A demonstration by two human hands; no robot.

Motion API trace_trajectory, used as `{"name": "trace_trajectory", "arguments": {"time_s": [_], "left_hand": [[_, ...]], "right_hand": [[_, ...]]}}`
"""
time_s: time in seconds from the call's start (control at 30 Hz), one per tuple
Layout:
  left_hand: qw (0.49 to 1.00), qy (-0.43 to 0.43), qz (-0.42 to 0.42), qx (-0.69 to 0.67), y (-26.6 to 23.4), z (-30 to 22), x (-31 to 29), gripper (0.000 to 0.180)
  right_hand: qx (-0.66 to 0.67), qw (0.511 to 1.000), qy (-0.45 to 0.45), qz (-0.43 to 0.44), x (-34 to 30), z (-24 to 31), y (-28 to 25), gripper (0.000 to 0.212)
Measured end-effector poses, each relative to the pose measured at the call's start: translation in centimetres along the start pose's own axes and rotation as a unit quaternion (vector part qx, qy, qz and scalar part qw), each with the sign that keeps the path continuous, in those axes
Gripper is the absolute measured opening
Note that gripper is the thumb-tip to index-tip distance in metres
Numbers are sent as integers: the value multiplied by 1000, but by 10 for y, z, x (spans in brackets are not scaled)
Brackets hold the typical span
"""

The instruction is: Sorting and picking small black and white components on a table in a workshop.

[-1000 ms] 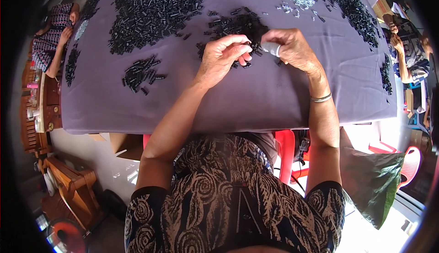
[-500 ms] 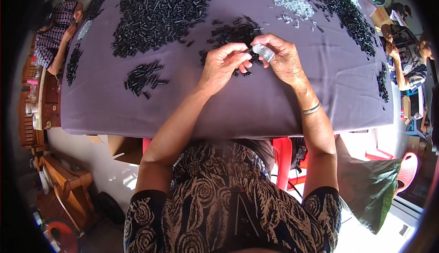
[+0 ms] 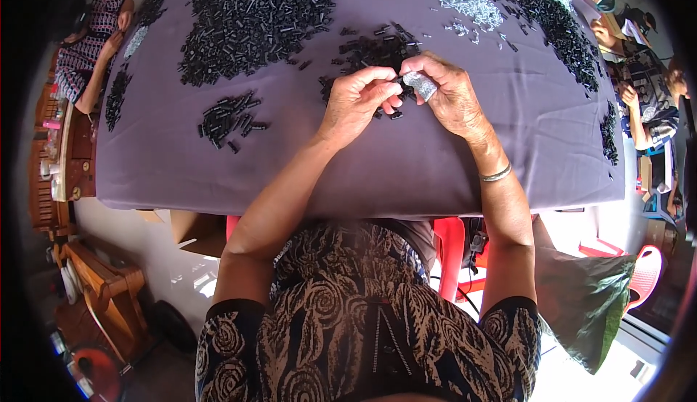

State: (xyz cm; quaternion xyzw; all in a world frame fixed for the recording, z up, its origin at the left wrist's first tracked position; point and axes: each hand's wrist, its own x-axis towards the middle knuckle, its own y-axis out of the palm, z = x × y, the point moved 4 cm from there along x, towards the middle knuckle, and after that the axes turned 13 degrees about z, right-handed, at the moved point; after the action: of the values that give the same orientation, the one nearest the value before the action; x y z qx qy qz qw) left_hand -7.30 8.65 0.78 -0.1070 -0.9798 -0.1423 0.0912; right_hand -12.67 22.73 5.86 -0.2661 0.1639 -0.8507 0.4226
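Over the purple-grey cloth, my left hand [image 3: 361,101] is closed in a pinch on a small black piece [image 3: 398,80], mostly hidden by the fingers. My right hand [image 3: 451,95] is closed beside it, fingertips meeting those of the left. A silver-grey wrapping [image 3: 420,85] appears to cover its thumb; what its fingertips hold is too small to make out. Just beyond and partly beneath both hands lies a loose pile of small black tube-like pieces [image 3: 377,47]. A smaller heap of longer black pieces [image 3: 230,120] rests to the left of my left hand.
A large spread of black pieces [image 3: 254,21] covers the table's far left. Small shiny clear or silvery parts [image 3: 465,4] lie far right, near another black heap [image 3: 557,35]. One person [image 3: 94,46] sits at the left edge, others [image 3: 646,90] at the right. A dark bag [image 3: 584,297] hangs lower right.
My hands keep the same pinch at almost the same spot. The view has shifted very slightly. At the right, a co-worker's hand has moved a little.
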Motion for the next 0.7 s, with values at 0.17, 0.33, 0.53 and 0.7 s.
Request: {"name": "trace_trajectory", "arguments": {"time_s": [0.17,0.33,0.53,0.7], "left_hand": [[997,35,-48,44,2,2,-3,13],[986,32,-66,148,10,-2,-3,12],[973,66,-90,204,9,1,-3,11],[952,86,-96,279,11,-1,-2,12]], "right_hand": [[31,998,50,10,2,1,2,27],[26,995,93,27,1,3,1,31],[30,989,141,40,9,6,-1,27],[56,978,193,56,16,-4,-1,20]]}}
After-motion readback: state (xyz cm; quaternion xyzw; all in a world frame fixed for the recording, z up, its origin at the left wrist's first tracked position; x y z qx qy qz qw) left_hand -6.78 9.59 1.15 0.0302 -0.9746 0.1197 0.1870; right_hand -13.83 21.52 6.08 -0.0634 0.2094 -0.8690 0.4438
